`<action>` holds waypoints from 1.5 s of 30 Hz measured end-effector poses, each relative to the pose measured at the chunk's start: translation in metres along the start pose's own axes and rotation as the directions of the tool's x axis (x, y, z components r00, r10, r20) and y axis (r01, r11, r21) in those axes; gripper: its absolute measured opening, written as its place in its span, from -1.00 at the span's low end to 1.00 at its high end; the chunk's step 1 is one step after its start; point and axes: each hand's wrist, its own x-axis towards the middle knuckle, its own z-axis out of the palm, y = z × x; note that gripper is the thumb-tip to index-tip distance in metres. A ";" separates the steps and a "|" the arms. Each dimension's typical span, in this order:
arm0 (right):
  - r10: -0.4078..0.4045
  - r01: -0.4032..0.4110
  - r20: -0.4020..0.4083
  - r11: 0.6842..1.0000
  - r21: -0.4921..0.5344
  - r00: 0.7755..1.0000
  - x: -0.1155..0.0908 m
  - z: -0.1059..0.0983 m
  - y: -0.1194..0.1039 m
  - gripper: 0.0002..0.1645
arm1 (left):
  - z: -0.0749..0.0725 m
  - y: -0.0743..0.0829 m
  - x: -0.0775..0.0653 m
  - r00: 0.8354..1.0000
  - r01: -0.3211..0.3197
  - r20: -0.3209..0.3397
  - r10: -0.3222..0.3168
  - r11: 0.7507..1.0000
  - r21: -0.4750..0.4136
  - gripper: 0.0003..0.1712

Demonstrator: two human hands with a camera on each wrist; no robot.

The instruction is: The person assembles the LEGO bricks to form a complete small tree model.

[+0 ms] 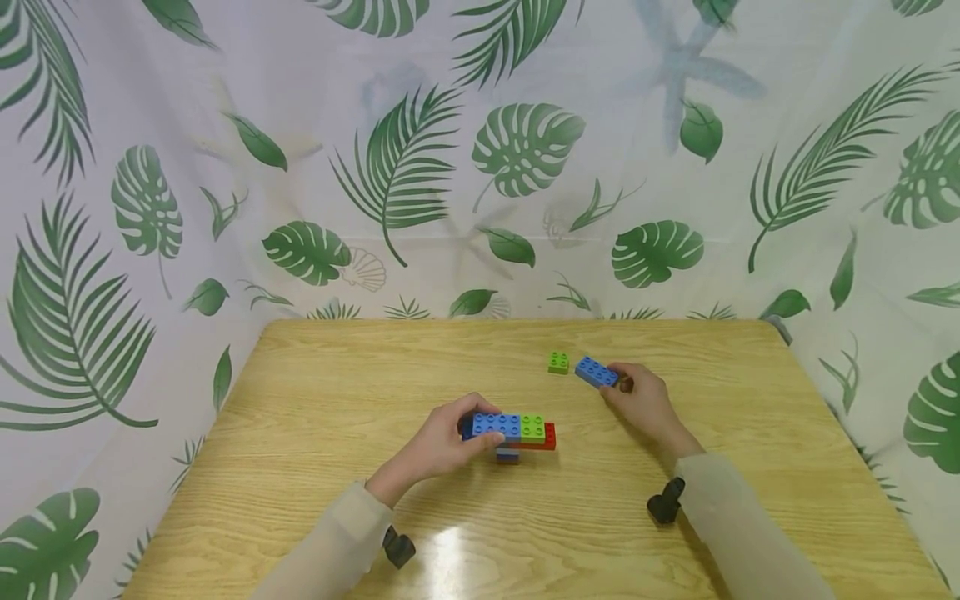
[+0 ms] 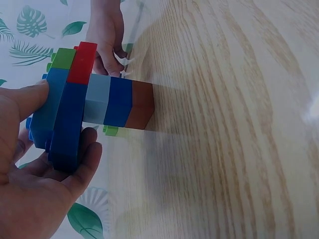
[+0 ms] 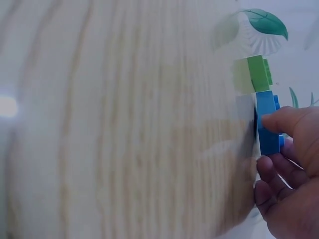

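My left hand (image 1: 442, 442) grips a stacked toy-brick build from its left side, thumb on the front and fingers behind. On top of the build lie a light blue brick (image 1: 487, 427) and a small green brick (image 1: 532, 427). Under them come a red brick (image 2: 82, 62) and a dark blue brick (image 2: 70, 129). A narrow column of pale blue, blue (image 2: 120, 102) and brown (image 2: 140, 105) bricks supports these. Further back, my right hand (image 1: 641, 400) pinches a long blue brick (image 1: 596, 372) at its right end, studs up.
A loose small green brick (image 1: 558, 363) sits on the wooden table (image 1: 360, 358) just left of the long blue brick. Behind the table hangs a white cloth (image 1: 450, 275) with green leaf prints. Each sleeve carries a small black wrist device (image 1: 666, 502).
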 end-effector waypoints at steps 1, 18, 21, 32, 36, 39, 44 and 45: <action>0.000 0.000 0.002 1.000 0.001 1.000 -0.001 0.000 0.000 -0.42 | 0.000 0.000 0.000 1.000 -0.001 0.001 0.001 1.000 -0.001 -0.64; -0.201 0.201 0.051 0.979 0.021 0.978 -0.020 -0.015 -0.062 -0.55 | -0.003 0.003 -0.001 1.000 0.007 0.004 -0.007 1.000 -0.003 -0.62; -0.233 0.232 0.065 0.972 0.027 0.970 -0.024 -0.014 -0.077 -0.56 | -0.003 0.003 0.000 1.000 0.006 0.007 -0.006 1.000 0.000 -0.60; -0.346 0.343 0.134 0.938 0.049 0.928 -0.037 -0.006 -0.114 -0.56 | -0.005 0.002 0.000 0.999 0.032 0.013 -0.032 0.999 -0.007 -0.57; -0.381 0.377 0.144 0.925 0.055 0.913 -0.040 -0.002 -0.121 -0.57 | -0.005 0.002 0.000 0.999 0.032 0.017 -0.032 0.999 -0.012 -0.56; -0.395 0.390 0.152 0.919 0.062 0.906 -0.042 0.000 -0.125 -0.58 | -0.005 0.001 0.001 0.999 0.036 0.019 -0.036 0.999 -0.012 -0.53; -0.409 0.400 0.177 0.913 0.083 0.895 -0.046 0.003 -0.130 -0.59 | -0.006 0.001 0.000 0.999 0.043 0.017 -0.043 0.999 0.001 -0.46; -0.412 0.403 0.184 0.911 0.085 0.892 -0.047 0.004 -0.132 -0.58 | -0.006 0.001 0.000 0.999 0.044 0.017 -0.044 0.999 0.003 -0.45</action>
